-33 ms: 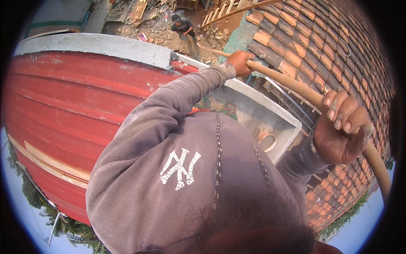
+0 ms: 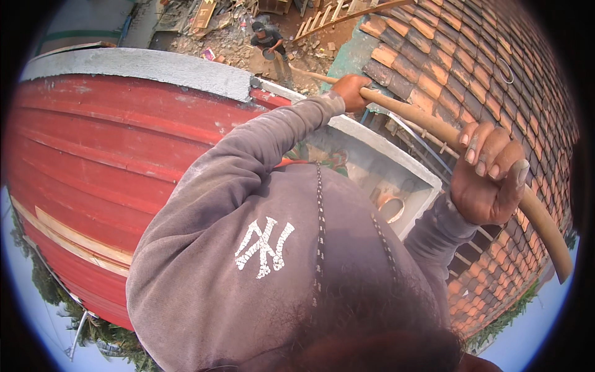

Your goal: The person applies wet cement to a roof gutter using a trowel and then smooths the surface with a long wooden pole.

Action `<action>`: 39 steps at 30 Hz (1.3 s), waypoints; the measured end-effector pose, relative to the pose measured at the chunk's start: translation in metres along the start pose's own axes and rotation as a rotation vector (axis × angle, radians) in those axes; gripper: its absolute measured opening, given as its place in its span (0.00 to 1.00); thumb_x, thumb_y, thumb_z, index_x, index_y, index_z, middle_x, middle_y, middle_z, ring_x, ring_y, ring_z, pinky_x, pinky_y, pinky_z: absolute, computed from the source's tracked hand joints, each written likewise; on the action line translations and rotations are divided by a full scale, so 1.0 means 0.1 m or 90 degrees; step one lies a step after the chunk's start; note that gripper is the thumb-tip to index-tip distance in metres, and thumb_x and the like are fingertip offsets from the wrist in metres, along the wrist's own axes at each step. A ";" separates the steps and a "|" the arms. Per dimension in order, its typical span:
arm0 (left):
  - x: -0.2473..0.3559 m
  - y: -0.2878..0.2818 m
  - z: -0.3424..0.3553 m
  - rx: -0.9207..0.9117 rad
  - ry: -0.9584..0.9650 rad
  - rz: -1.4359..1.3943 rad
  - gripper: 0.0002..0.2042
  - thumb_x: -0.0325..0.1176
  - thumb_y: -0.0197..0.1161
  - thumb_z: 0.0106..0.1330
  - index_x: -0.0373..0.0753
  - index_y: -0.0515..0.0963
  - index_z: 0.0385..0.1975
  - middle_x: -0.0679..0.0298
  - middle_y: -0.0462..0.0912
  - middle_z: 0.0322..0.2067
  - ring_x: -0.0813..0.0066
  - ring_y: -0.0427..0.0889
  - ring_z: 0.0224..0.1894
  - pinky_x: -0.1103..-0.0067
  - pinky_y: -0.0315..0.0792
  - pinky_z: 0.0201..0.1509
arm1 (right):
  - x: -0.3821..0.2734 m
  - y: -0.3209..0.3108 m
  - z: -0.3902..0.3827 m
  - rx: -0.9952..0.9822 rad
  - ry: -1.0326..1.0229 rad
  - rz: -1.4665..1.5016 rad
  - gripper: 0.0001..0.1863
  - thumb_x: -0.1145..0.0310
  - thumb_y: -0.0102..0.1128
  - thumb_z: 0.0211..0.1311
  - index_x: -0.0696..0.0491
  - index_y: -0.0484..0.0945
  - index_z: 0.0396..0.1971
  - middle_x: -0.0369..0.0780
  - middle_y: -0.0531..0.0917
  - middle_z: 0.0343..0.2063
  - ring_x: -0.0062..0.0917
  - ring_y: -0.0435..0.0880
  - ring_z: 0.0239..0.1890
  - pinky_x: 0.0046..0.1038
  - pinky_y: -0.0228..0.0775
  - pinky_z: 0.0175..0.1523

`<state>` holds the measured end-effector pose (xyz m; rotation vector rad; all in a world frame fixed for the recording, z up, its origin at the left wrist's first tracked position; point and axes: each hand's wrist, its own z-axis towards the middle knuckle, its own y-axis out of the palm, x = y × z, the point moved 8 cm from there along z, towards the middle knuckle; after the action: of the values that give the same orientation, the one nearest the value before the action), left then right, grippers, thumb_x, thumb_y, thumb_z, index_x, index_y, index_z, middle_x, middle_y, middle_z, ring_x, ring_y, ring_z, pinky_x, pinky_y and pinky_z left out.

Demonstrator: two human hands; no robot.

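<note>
A long tan wooden pole [image 2: 421, 118] slants across in front of me, from the ground far below to its blunt end at the right. Wrapped around it near the middle is my left hand [image 2: 351, 93], closed, with the arm stretched forward. My right hand [image 2: 489, 173] is at the upper part, fingers curled over the pole and dusted with grey. Behind and below my sleeves lies a grey concrete trough [image 2: 427, 192], with a round orange-rimmed container [image 2: 392, 209] in it. My body hides part of the trough.
Red metal roofing [image 2: 111, 136] spreads to the left, edged by a grey concrete ledge [image 2: 161, 67]. Worn clay roof tiles [image 2: 458, 49] slope on the right. Down on rubble-strewn ground a person [image 2: 268, 40] holds a dark round container, with a wooden ladder [image 2: 322, 18] nearby.
My right hand has shifted left and slightly up. The pole's upper end has drawn in, so its blunt tip shows more fully. My left hand has barely moved.
</note>
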<state>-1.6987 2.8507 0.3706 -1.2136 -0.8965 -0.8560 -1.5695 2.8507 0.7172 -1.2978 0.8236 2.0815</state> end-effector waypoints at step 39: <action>-3.14 -0.04 -0.18 0.025 -0.354 0.090 0.18 0.37 0.77 0.53 0.39 0.84 0.43 0.50 0.88 0.40 0.52 0.88 0.46 0.66 0.79 0.51 | 3.91 0.26 -0.37 0.026 0.411 -0.140 0.08 0.79 0.60 0.64 0.59 0.78 0.42 0.53 0.77 0.60 0.33 0.83 0.57 0.30 0.77 0.60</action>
<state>-1.8275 2.8529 0.0834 -1.4922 -1.2443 -0.3837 -1.7172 2.8564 0.3521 -1.9746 0.9206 1.4696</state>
